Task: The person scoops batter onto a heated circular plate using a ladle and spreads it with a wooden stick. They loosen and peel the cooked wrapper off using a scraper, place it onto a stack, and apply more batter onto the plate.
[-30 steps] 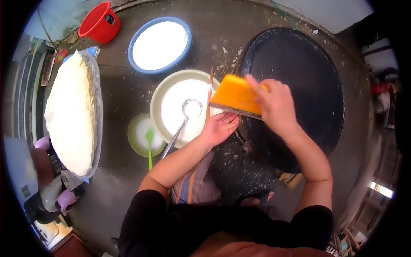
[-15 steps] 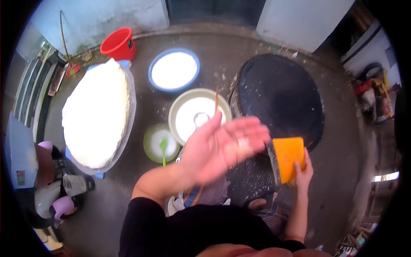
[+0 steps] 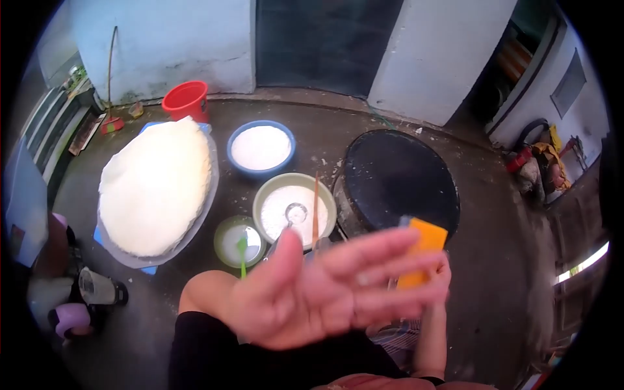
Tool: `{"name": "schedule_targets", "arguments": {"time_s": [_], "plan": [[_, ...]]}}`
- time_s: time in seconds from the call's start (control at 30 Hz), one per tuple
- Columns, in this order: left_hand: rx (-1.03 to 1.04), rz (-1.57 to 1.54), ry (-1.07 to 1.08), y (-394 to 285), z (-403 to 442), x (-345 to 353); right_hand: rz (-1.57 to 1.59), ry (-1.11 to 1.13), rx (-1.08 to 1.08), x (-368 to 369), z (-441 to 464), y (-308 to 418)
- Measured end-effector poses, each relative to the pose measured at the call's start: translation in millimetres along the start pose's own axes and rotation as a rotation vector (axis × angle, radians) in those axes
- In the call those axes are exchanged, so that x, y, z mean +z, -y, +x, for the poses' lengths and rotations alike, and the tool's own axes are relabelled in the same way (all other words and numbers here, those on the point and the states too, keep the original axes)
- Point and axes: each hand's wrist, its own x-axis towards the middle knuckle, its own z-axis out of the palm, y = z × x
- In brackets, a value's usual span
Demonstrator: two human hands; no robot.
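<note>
Around you is a grey floor [image 3: 494,273] littered with pale specks, backed by a whitish wall [image 3: 162,39] and a dark door [image 3: 325,45]; a red bucket [image 3: 185,99] stands near the wall, the dark mark on its side too small to read. Your left hand [image 3: 325,292] is spread in front of you, palm toward your face, thumb up, fingers apart and gripping nothing; your right hand [image 3: 441,279] has its fingers closed around the orange scraper [image 3: 426,238], though your left fingers partly cover that grip. The scraper sits just behind your left fingertips as you look at it; whether they touch it, I cannot tell. Its upper end overlaps the near edge of the round black griddle [image 3: 396,179] in your view; to the left of the griddle is the large pale green bowl [image 3: 292,177] of white stuff, with a ladle [image 3: 296,213] in it and a wooden stick [image 3: 316,218] across it; the small green bowl [image 3: 221,255] beside it holds whitish liquid and a green spoon [image 3: 242,247]; the blue bowl [image 3: 260,173] of white stuff sits farther back; a big cream-white mound [image 3: 153,188] lies at the left.
</note>
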Motion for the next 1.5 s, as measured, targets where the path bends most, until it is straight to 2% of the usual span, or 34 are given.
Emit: {"name": "schedule_targets", "arguments": {"time_s": [0.07,0.13,0.2,0.3,0.37,0.47,0.5,0.53,0.57,0.6,0.63,0.67,0.7,0.73,0.8,0.93,1.0,1.17,1.37,1.5], "plan": [[0.077,0.286,-0.221,-3.2,-6.6,-34.9,0.088,-0.077,0.175,16.4,4.2,15.2],[0.180,0.547,-0.388,7.6,-20.8,-98.5,0.187,-0.004,0.238,40.5,1.9,30.4],[0.109,0.767,-0.677,23.1,-28.5,-133.9,0.483,0.248,0.289,74.9,-2.7,41.9],[0.170,0.548,-0.681,54.4,-39.3,-172.7,0.616,0.480,0.407,125.2,-6.5,36.5],[0.248,0.505,-0.649,59.2,-41.5,-168.6,0.672,0.583,0.424,165.2,-17.1,30.2],[0.287,0.484,-0.795,55.0,-61.6,-193.4,0.511,0.658,0.424,210.3,-36.7,21.5],[0.358,0.427,-0.880,43.7,-62.9,-185.0,0.403,0.700,0.404,219.3,-40.1,18.6],[0.524,0.375,-0.924,32.5,-66.0,-187.1,0.402,0.717,0.414,222.7,-41.0,17.6],[0.562,0.394,-0.993,16.1,-76.7,-188.9,0.234,0.753,0.298,224.6,-41.5,16.9],[0.700,0.442,-1.086,-2.3,-89.5,-208.3,0.068,0.787,0.179,225.5,-41.7,14.5],[0.764,0.496,-1.182,-26.3,-106.0,-218.2,0.025,0.761,0.196,217.9,-33.5,7.8],[0.880,0.495,-1.186,-53.7,-125.8,-231.4,-0.003,0.704,0.222,208.2,-26.2,1.6],[0.898,0.534,-1.318,-80.4,-148.7,-233.4,-0.040,0.630,0.274,195.4,-17.4,-5.9],[0.949,0.443,-1.425,-107.7,-172.7,-245.3,-0.080,0.550,0.324,179.9,-7.9,-14.2],[1.238,0.345,-1.383,-161.5,-223.3,-262.7,-0.189,0.443,0.381,145.3,6.9,-37.2],[1.299,0.461,-1.655,-244.8,-310.2,-268.5,-0.229,0.316,0.506,85.3,12.6,-72.3],[1.335,0.460,-1.700,-268.4,-331.2,-265.0,-0.200,0.209,0.638,69.3,9.4,-82.2],[1.405,0.381,-1.838,-311.3,-356.6,-264.1,-0.160,0.147,0.742,39.6,6.2,-115.5],[1.517,0.334,-1.785,-344.0,-382.1,-271.4,-0.198,0.112,0.809,62.1,7.1,-120.3],[1.527,0.306,-1.785,-354.6,-391.8,-276.3,-0.210,0.208,0.846,75.9,12.9,-127.2]]}}
